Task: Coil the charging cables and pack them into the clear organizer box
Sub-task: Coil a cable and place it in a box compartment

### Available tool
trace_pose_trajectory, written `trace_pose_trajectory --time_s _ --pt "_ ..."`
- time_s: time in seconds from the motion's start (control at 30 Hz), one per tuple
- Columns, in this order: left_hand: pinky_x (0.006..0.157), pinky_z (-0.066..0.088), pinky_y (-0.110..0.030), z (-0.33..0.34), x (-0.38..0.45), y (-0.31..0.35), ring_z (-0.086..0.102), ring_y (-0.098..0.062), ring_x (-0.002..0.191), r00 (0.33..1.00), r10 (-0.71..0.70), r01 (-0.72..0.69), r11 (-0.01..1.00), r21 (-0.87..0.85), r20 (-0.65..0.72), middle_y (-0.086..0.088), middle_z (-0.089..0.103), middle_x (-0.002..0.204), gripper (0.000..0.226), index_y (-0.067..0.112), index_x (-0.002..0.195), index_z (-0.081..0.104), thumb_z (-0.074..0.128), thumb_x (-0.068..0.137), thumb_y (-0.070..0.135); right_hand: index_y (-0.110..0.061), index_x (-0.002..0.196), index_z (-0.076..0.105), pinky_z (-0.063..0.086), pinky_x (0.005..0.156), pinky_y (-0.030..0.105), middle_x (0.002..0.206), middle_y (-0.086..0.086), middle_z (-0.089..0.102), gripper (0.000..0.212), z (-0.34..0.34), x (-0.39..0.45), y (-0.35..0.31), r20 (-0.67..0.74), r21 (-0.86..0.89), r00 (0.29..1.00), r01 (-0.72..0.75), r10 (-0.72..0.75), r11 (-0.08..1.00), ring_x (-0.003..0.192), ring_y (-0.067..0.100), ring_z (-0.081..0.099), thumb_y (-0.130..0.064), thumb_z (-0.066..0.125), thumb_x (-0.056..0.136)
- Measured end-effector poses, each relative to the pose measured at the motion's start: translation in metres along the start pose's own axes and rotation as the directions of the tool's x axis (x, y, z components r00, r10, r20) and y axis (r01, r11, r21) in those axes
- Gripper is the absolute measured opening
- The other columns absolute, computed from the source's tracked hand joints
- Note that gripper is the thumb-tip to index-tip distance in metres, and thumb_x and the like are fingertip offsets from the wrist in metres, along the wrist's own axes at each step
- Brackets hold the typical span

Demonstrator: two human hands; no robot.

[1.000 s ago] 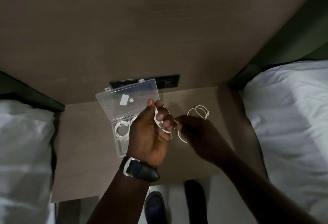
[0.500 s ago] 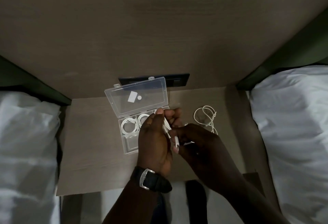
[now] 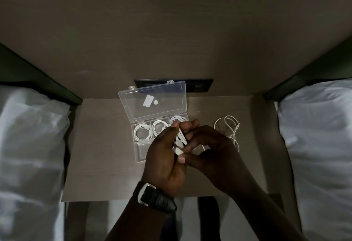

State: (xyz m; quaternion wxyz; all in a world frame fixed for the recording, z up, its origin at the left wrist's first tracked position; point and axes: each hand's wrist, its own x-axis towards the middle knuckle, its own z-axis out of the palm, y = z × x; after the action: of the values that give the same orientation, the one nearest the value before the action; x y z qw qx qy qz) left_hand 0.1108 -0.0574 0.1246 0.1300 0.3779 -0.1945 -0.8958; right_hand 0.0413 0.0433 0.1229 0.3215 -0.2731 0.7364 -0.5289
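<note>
A clear organizer box (image 3: pixel 140 156) lies open on the bedside table, its lid (image 3: pixel 154 103) tipped back. Coiled white cables (image 3: pixel 142 131) fill its rear compartments. Just right of the box, my left hand (image 3: pixel 164 161) grips a white cable (image 3: pixel 180 143) by its coil and plug. Facing it, my right hand (image 3: pixel 211 151) pinches the same cable's white plug end with fingertips and thumb. Another white cable (image 3: pixel 229 128) lies loose on the table to the right of my hands.
The wooden table (image 3: pixel 99 156) stands between two white pillows, one at the left (image 3: pixel 28 155) and one at the right (image 3: pixel 320 145). A dark socket panel (image 3: pixel 200 86) sits on the wall behind the box. A black watch (image 3: pixel 156 198) is on my left wrist.
My hands came together over the cable and shifted right of the box; the right hand now pinches the plug end. The view has shifted, showing more of the box's compartments.
</note>
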Motion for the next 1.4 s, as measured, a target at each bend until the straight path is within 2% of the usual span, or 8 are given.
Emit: trace_pose_trajectory --time_s 0.2,0.53,0.67,0.83,1.03,1.13,1.3,1.4 --pt "0.101 0.047 -0.046 -0.006 0.001 -0.008 0.062 -0.036 0.117 0.996 0.047 -0.062 0.971 0.232 0.071 -0.017 0.068 0.123 0.045 -0.009 0.111 0.064 0.052 0.089 0.029 -0.019 0.067 0.067 0.045 0.068 0.018 0.078 -0.008 0.070 0.021 0.000 0.003 0.000 0.009 -0.192 0.992 -0.126 0.130 0.973 0.074 0.004 0.064 -0.019 0.087 0.063" --pt "0.074 0.059 -0.032 0.004 0.014 -0.033 0.070 -0.027 0.078 0.996 0.084 -0.082 0.990 0.112 -0.009 -0.018 0.073 0.086 0.038 -0.008 0.108 0.066 0.050 0.093 0.024 -0.033 0.092 0.059 0.047 0.059 0.009 0.078 -0.010 0.067 0.037 0.009 -0.001 0.021 -0.251 -0.134 0.960 -0.159 0.122 0.978 0.066 0.001 0.064 -0.026 0.084 0.066" --pt "0.062 0.053 -0.028 -0.001 0.017 -0.051 0.063 -0.021 0.063 0.979 0.091 -0.072 0.992 0.106 -0.185 -0.012 0.065 0.068 0.027 0.003 0.085 0.066 0.050 0.096 0.022 -0.034 0.103 0.057 0.047 0.059 0.018 0.080 -0.015 0.069 0.028 0.013 -0.007 0.034 -0.183 -0.333 0.983 -0.054 -0.009 0.941 0.070 0.003 0.063 -0.035 0.068 0.078" --pt "0.081 0.053 -0.039 -0.010 0.015 -0.067 0.067 -0.029 0.080 0.938 0.076 -0.011 0.982 0.188 -0.338 -0.020 0.069 0.086 0.024 0.002 0.087 0.071 0.058 0.094 0.021 -0.027 0.117 0.061 0.042 0.066 0.025 0.093 -0.003 0.073 0.036 0.008 -0.020 0.065 -0.079 -0.591 0.993 0.028 -0.092 0.806 0.081 0.021 0.064 -0.027 0.068 0.082" --pt "0.067 0.052 -0.028 -0.033 0.010 -0.073 0.068 -0.019 0.067 0.924 0.043 0.009 0.991 0.135 -0.380 -0.011 0.072 0.070 0.037 0.009 0.066 0.073 0.049 0.094 0.007 -0.035 0.119 0.066 0.041 0.079 0.005 0.104 -0.013 0.075 0.044 0.012 -0.029 0.085 -0.015 -0.519 0.997 0.053 -0.071 0.853 0.093 0.005 0.067 -0.014 0.076 0.082" --pt "0.067 0.048 -0.030 -0.039 0.006 -0.070 0.058 -0.021 0.065 0.936 0.108 -0.056 0.985 0.161 -0.335 -0.014 0.061 0.068 0.027 0.001 0.068 0.062 0.044 0.088 0.002 -0.037 0.114 0.069 0.055 0.083 0.021 0.104 -0.018 0.075 0.036 0.020 -0.023 0.084 -0.065 -0.378 0.998 -0.003 -0.023 0.926 0.095 -0.001 0.070 -0.022 0.077 0.083" --pt "0.075 0.048 -0.031 -0.055 0.005 -0.077 0.065 -0.017 0.075 0.909 0.140 -0.070 0.980 0.188 -0.394 -0.004 0.071 0.073 0.036 0.015 0.069 0.074 0.048 0.095 0.014 -0.035 0.101 0.064 0.047 0.067 0.011 0.088 -0.021 0.072 0.027 0.034 -0.020 0.082 0.032 -0.412 0.999 -0.027 0.044 0.911 0.076 -0.004 0.065 -0.032 0.079 0.078" --pt "0.086 0.047 -0.040 -0.063 0.002 -0.082 0.063 -0.022 0.089 0.915 0.164 -0.046 0.950 0.310 -0.368 -0.007 0.070 0.084 0.039 0.018 0.071 0.074 0.044 0.097 0.016 -0.029 0.098 0.061 0.051 0.066 0.026 0.084 -0.014 0.071 0.024 0.037 -0.017 0.085 0.056 -0.443 0.995 -0.044 0.077 0.895 0.075 0.006 0.067 -0.039 0.070 0.079"
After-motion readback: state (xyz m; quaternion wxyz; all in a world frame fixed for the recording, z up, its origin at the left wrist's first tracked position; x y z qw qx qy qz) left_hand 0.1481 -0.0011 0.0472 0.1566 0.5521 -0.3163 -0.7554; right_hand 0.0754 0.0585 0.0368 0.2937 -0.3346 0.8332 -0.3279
